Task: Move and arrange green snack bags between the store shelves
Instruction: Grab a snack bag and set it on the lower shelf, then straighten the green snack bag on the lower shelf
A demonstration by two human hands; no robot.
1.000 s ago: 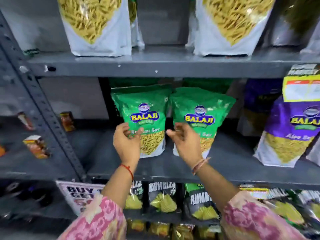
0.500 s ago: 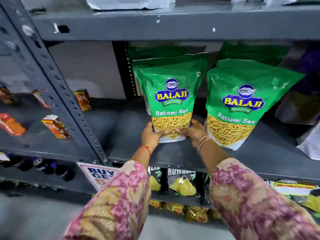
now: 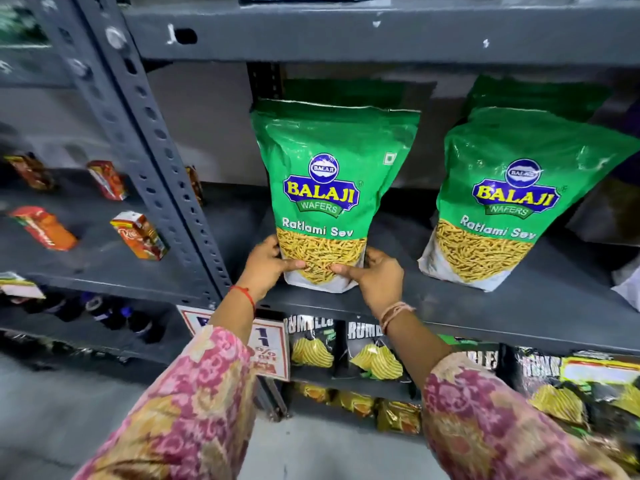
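left shelf [image 3: 86, 237]: small orange-red cartons [image 3: 140, 235] standing apart on the dark board; print blurred, unreadable.
upright post [image 3: 152, 161]: grey perforated steel, splits the left bay from the middle one.
sign [image 3: 268, 344]: white card hung on the shelf edge below the hands; only a big "1" and "%" legible, partly behind the left forearm.
left hand [image 3: 265, 263]: fingers curled around the lower left corner of the held bag, thumb laid flat across the clear window on the front. Closed grip on the bag.
held bag [image 3: 327, 188]: green pouch, upright, bottom on or just above the middle shelf [image 3: 519, 306], can't tell which. Reads "BALAJI WAFERS", "Ratlami Sev". Window at the bottom shows thin yellow sticks. More green bags stacked right behind it.
right hand [image 3: 379, 277]: wraps the lower right corner of the same bag, thumb on the front pointing toward the left thumb; tips near, not touching. Closed grip too.
second bag [image 3: 512, 202]: same green pouch, same print, stands on the shelf to the right, leaning slightly, well apart from the held one. Another green bag behind it.
lower shelf: black chip packs [image 3: 370, 355] in a row, yellow ridged chips pictured, lettering "RUMBLES" partly cut off.
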